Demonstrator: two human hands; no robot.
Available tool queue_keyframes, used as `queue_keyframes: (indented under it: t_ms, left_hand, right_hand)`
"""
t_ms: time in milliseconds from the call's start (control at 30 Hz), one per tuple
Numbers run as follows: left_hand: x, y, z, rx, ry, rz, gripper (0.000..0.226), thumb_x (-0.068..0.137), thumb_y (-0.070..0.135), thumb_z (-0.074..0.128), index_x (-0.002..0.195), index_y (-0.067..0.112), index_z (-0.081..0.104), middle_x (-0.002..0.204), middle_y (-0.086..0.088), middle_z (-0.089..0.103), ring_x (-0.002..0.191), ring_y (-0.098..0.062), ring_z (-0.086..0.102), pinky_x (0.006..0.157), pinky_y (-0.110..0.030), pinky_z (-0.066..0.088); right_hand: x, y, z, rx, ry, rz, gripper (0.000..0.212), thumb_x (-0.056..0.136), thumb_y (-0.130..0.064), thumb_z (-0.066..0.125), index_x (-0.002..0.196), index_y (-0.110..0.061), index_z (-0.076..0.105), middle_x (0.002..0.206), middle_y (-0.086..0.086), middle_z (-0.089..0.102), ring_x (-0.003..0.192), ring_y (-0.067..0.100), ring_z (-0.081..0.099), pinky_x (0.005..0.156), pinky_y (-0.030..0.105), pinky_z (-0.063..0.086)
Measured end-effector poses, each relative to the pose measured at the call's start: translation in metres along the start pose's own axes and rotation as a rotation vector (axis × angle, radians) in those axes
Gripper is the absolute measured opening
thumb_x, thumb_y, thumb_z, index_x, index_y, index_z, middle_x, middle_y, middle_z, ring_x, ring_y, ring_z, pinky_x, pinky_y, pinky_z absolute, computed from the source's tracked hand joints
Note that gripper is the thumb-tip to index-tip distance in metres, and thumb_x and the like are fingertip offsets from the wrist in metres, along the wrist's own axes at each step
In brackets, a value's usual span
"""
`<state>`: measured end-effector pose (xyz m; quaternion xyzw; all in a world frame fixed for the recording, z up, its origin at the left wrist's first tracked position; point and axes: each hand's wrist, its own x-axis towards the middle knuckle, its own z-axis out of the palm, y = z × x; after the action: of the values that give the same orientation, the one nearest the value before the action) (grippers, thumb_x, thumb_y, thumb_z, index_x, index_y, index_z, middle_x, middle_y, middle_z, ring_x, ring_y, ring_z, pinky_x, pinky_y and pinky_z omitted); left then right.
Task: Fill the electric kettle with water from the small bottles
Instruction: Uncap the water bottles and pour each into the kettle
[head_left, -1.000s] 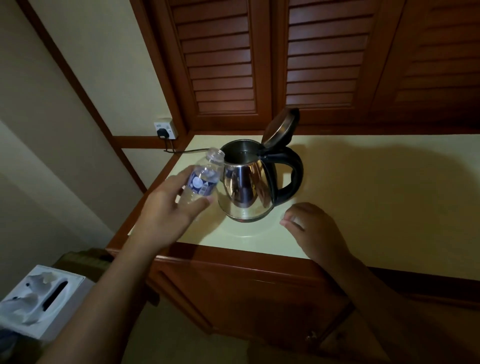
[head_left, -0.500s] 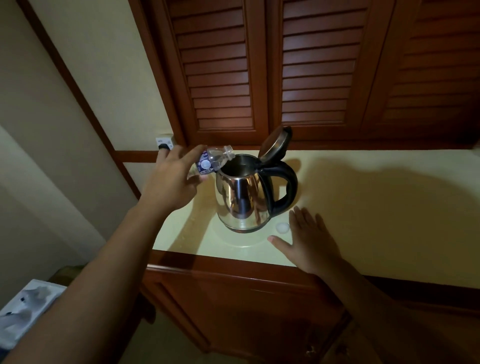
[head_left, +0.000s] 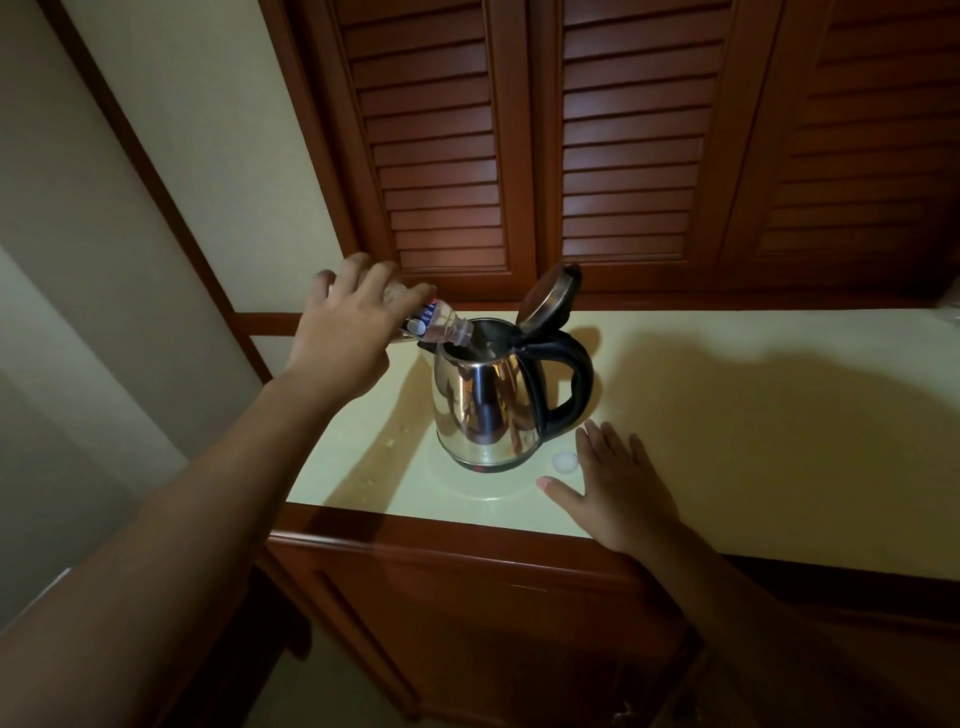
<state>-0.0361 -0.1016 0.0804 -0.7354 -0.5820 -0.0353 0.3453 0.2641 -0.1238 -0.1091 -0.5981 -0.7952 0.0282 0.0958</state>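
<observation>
1. The left hand (head_left: 340, 338) grips the small bottle (head_left: 436, 328) round its body, fingers wrapped over the top; the bottle's base is hidden under those fingers
2. The bottle's long axis runs from upper left down to the right, neck lowest, with the open mouth at the near-left rim of the electric kettle (head_left: 488, 400) and just inside the opening; this tilt over the rim is what the pour depends on
3. I judge the pour to be under way or about to begin; no stream of water can be made out in the dim light
4. The kettle stands upright on the desk (head_left: 753, 415), near its front-left corner, its lid (head_left: 550, 296) hinged up and back, its black handle (head_left: 569, 384) pointing right
5. The right hand (head_left: 618, 483) lies flat and empty on the desk, fingers spread, just right of the kettle's base and not touching it; it is the nearer hand to the handle should the kettle need steadying
6. A small white bottle cap (head_left: 565, 461) sits on the desk between the kettle base and the right fingertips
7. Count: one kettle, one bottle in view, one cap, two hands; further bottles are not visible, though something pale at the far right edge of the desk is too cut off to identify
8. Risk, as I judge it: the mouth sits close to the rim, so a slip leftward would spill onto the desk
</observation>
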Motion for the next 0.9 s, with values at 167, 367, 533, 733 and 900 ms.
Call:
queue_keyframes:
  t_ms: [167,367,533,733,900]
  left_hand:
    - [0.004,0.006,-0.004,0.012,-0.008,0.001,0.087,0.077,0.007,0.081,0.152,0.03,0.042,0.152,-0.015,0.045,0.144,-0.044,0.034,0.106,-0.065,0.039]
    - [0.01,0.009,-0.006,0.038,-0.006,0.017,0.09,0.073,0.007,0.084,0.15,0.03,0.044,0.153,-0.016,0.045,0.145,-0.046,0.033,0.109,-0.07,0.035]
    - [0.01,0.012,-0.009,0.038,0.006,0.031,0.09,0.072,0.007,0.084,0.15,0.029,0.045,0.156,-0.016,0.043,0.148,-0.046,0.029,0.113,-0.074,0.028]
    - [0.012,0.013,-0.012,0.04,0.021,0.047,0.091,0.071,0.006,0.084,0.15,0.03,0.046,0.157,-0.015,0.042,0.149,-0.047,0.028,0.114,-0.076,0.026]
    - [0.013,0.013,-0.013,0.052,0.034,0.054,0.096,0.067,0.007,0.088,0.15,0.03,0.045,0.158,-0.016,0.04,0.15,-0.048,0.026,0.115,-0.077,0.022]
  right_hand:
    - [-0.001,-0.001,-0.001,0.001,-0.018,0.004,0.098,0.09,-0.081,0.016,0.16,-0.012,0.011,0.169,0.008,0.007,0.156,0.026,0.003,0.126,0.048,0.002]
    - [-0.001,0.0,-0.002,-0.003,-0.014,0.001,0.097,0.09,-0.081,0.015,0.159,-0.013,0.014,0.169,0.007,0.009,0.156,0.026,0.003,0.126,0.05,0.004]
    - [-0.001,0.0,-0.001,0.005,-0.005,-0.004,0.095,0.091,-0.08,0.017,0.159,-0.013,0.015,0.169,0.007,0.01,0.156,0.026,0.004,0.126,0.049,0.003]
    - [-0.002,0.001,-0.001,0.015,0.013,-0.016,0.094,0.093,-0.078,0.02,0.159,-0.011,0.017,0.168,0.007,0.013,0.156,0.025,0.006,0.126,0.047,0.004]
    - [-0.002,0.001,-0.001,0.039,0.031,-0.031,0.091,0.094,-0.075,0.024,0.158,-0.011,0.02,0.167,0.007,0.017,0.156,0.025,0.009,0.126,0.045,0.005]
